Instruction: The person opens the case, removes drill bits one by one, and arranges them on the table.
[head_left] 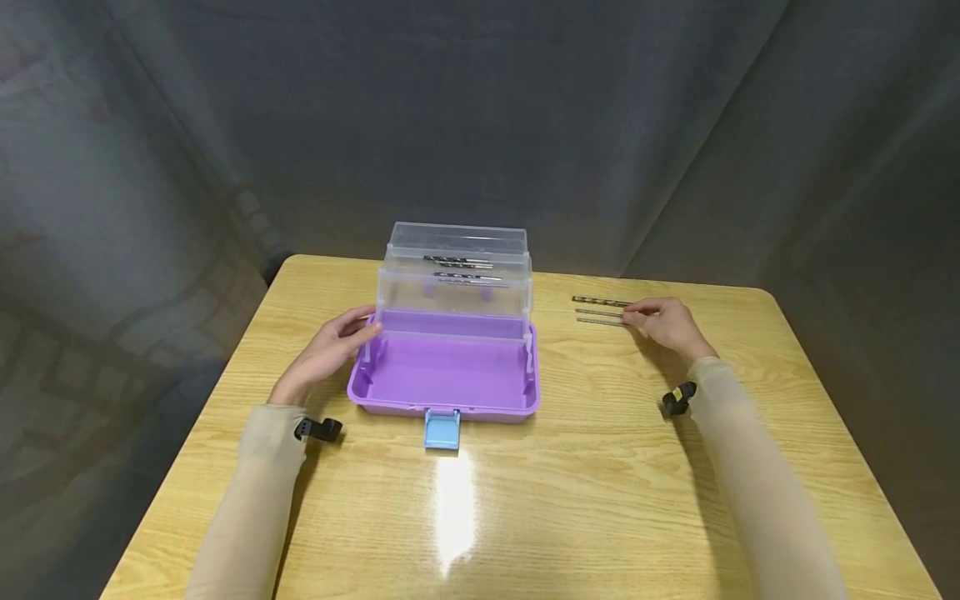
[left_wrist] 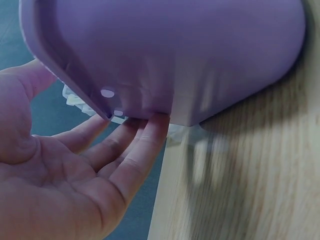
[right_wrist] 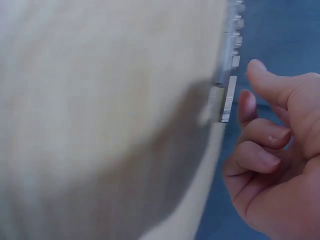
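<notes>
Currently no legible labels or writing. L hand (head_left: 330,350): fingers straight, resting against left side of purple toolbox (head_left: 444,375), center of table (head_left: 600,500). R hand (head_left: 667,323): fingers loosely curled, tips at the near ends of three drill bits (head_left: 600,311) lying right of box; grasp can't be confirmed. Box open w/ clear trays (head_left: 456,275) raised; upper trays hold more bits; purple base shows nothing inside.
</notes>
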